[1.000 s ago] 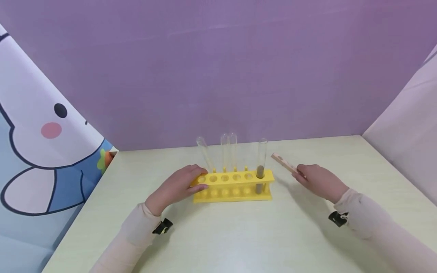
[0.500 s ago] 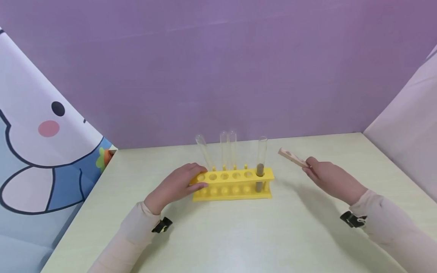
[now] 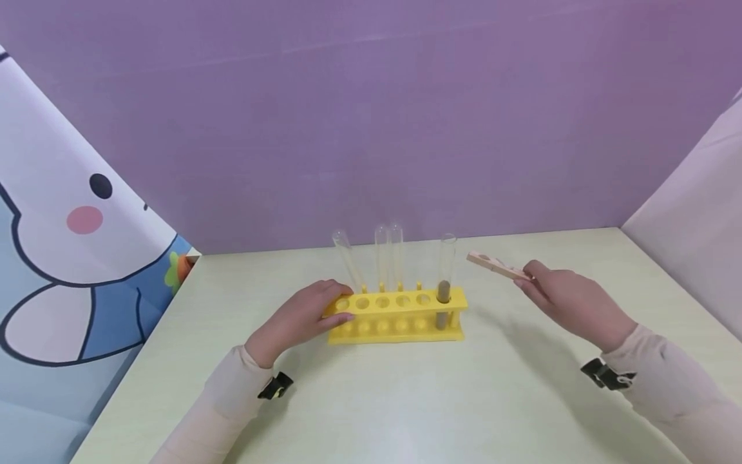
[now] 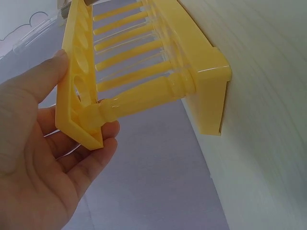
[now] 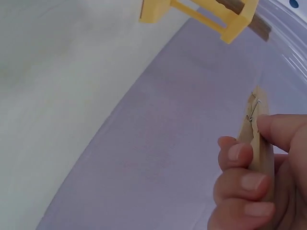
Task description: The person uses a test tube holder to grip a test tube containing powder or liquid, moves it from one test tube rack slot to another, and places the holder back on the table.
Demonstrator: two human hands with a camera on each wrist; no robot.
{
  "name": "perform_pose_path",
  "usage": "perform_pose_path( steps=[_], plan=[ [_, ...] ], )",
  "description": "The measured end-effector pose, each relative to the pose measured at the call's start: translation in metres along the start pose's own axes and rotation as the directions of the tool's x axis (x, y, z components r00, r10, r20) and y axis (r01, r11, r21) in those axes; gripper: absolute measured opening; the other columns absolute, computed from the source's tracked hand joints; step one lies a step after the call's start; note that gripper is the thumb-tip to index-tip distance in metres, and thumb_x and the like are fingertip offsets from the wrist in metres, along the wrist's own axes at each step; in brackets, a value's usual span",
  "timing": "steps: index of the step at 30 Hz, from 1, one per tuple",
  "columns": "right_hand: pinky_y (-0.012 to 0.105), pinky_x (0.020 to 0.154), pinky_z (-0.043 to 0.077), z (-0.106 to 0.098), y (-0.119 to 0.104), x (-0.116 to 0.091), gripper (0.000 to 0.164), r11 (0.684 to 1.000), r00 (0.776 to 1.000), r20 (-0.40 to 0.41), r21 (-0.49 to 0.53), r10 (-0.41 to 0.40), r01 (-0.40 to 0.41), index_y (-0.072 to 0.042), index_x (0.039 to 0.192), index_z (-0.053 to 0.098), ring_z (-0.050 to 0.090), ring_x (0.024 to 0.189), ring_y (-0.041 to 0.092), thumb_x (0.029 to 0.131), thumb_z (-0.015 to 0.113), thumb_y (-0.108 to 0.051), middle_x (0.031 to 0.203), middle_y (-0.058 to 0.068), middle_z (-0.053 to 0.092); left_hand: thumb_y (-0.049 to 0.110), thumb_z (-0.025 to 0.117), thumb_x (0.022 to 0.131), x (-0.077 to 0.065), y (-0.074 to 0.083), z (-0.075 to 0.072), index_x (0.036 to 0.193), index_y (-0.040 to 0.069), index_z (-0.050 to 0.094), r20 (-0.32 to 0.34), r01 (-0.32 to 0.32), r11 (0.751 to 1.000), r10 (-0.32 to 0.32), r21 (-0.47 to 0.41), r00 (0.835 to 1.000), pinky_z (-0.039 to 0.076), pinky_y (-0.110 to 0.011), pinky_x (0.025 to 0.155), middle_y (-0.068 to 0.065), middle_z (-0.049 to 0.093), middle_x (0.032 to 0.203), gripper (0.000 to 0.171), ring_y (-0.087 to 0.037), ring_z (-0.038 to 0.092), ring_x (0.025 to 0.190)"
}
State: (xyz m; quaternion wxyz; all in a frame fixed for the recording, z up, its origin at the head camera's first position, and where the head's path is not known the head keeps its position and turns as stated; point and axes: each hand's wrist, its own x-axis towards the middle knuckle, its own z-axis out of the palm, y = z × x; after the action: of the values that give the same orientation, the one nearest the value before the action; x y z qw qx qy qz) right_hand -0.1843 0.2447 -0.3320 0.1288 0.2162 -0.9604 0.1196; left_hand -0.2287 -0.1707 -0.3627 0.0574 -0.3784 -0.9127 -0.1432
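Note:
My left hand (image 3: 301, 316) grips the left end of a yellow test tube rack (image 3: 400, 336) standing on the table. In the left wrist view, the thumb lies on the rack's top plate (image 4: 69, 57) and the fingers curl beneath it. At the rack's right end, a glass test tube (image 3: 447, 258) with grey matter in its lower part stands upright in a hole. Right of that tube, apart from it and above the table, my right hand (image 3: 580, 306) holds a wooden test tube holder (image 3: 493, 265). Its metal spring (image 5: 254, 109) shows in the right wrist view.
Behind the rack's holes, three clear test tubes sit upside down on the back pegs; the leftmost tube (image 3: 348, 259) leans left. A purple backdrop (image 3: 371, 129) rises at the table's (image 3: 394, 399) far edge. A cartoon-printed cloth (image 3: 46, 270) hangs on the left.
My right hand has moved right with the test tube holder, away from the rack, and the holder now lies flatter. My left hand has stayed on the rack.

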Motion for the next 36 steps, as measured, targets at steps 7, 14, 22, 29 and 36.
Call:
perform_pose_path(
  steps=[7, 14, 22, 29, 36],
  plan=[
    [0.022, 0.039, 0.025, -0.007, -0.004, 0.005, 0.015, 0.999, 0.997, -0.075, -0.036, 0.000, -0.003, -0.007, 0.089, 0.052, 0.025, 0.044, 0.005, 0.096, 0.055, -0.020, 0.054, -0.008, 0.032, 0.031, 0.067, 0.088, 0.000, -0.001, 0.001, 0.115, 0.007, 0.059, -0.003, 0.000, 1.000, 0.000, -0.002, 1.000, 0.047, -0.034, 0.081, -0.001, 0.062, 0.102, 0.037, -0.014, 0.053, 0.084],
    [0.023, 0.038, 0.023, -0.013, -0.010, 0.009, 0.019, 0.998, 0.991, -0.136, -0.067, -0.017, 0.007, -0.009, 0.082, 0.050, 0.024, 0.044, 0.006, 0.096, 0.055, -0.021, 0.052, -0.008, 0.030, 0.032, 0.066, 0.088, -0.001, 0.000, 0.000, 0.116, 0.007, 0.059, -0.007, 0.000, 1.000, 0.000, -0.002, 1.000, 0.048, -0.035, 0.083, -0.002, 0.063, 0.105, 0.038, -0.015, 0.055, 0.088],
    [0.024, 0.038, 0.021, -0.018, -0.012, 0.011, 0.023, 0.994, 0.985, -0.169, -0.105, -0.034, 0.016, -0.012, 0.077, 0.047, 0.023, 0.044, 0.007, 0.096, 0.054, -0.022, 0.051, -0.007, 0.027, 0.032, 0.066, 0.088, -0.001, -0.001, 0.001, 0.117, 0.007, 0.058, -0.004, 0.002, 1.000, -0.002, -0.006, 1.000, 0.048, -0.035, 0.083, -0.003, 0.063, 0.107, 0.039, -0.016, 0.055, 0.089],
    [0.023, 0.039, 0.018, -0.023, -0.016, 0.015, 0.024, 0.990, 0.969, -0.233, -0.130, -0.086, 0.057, -0.015, 0.076, 0.044, 0.021, 0.044, 0.006, 0.094, 0.058, -0.021, 0.052, -0.009, 0.024, 0.033, 0.066, 0.089, -0.001, -0.001, 0.001, 0.117, 0.007, 0.058, -0.003, 0.005, 1.000, -0.005, -0.004, 1.000, 0.047, -0.034, 0.082, -0.002, 0.063, 0.106, 0.039, -0.014, 0.054, 0.087],
    [0.022, 0.041, 0.020, -0.030, -0.021, 0.020, 0.025, 0.986, 0.953, -0.276, -0.140, -0.126, 0.090, -0.018, 0.072, 0.046, 0.023, 0.045, 0.004, 0.090, 0.063, -0.020, 0.053, -0.011, 0.028, 0.031, 0.067, 0.089, 0.000, -0.001, 0.001, 0.116, 0.007, 0.058, -0.001, 0.010, 1.000, -0.010, -0.005, 1.000, 0.047, -0.033, 0.079, -0.001, 0.062, 0.103, 0.037, -0.013, 0.051, 0.081]
  ],
)
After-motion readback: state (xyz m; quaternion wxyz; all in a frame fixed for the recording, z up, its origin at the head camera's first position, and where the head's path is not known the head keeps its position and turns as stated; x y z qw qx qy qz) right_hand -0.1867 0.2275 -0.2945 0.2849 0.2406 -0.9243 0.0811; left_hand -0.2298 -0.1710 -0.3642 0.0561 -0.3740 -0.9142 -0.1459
